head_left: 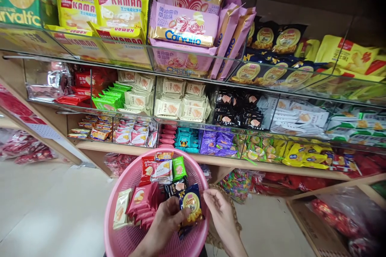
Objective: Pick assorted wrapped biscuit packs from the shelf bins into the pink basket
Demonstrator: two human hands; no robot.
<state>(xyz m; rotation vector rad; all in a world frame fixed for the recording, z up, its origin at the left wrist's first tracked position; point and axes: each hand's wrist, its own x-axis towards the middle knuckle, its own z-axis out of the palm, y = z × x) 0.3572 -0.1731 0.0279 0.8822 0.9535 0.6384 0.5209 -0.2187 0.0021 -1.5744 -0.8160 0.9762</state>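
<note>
My left hand (169,216) is closed on a dark blue cookie packet (192,204) with a gold round label, over the right side of a pink plastic basket (110,208). My right hand (221,208) is at the basket's right rim, beside that packet, its fingers loosely bent and nothing visible in them. Inside the basket lie a stack of pinkish-red packets (144,202), a cream packet (122,208), a red packet (146,170), a white packet (162,171), a green packet (179,167) and a black packet (175,187) partly covered by the blue one.
Shelves with clear dividers stand ahead. Yellow Kaman packs (120,9) and pink Carvallo packs (183,23) fill the top tier, near dark blue cookie packets (273,70). Lower are cream packets (169,106), black packets (226,108) and purple packets (215,142). An open cardboard box (313,216) sits at right.
</note>
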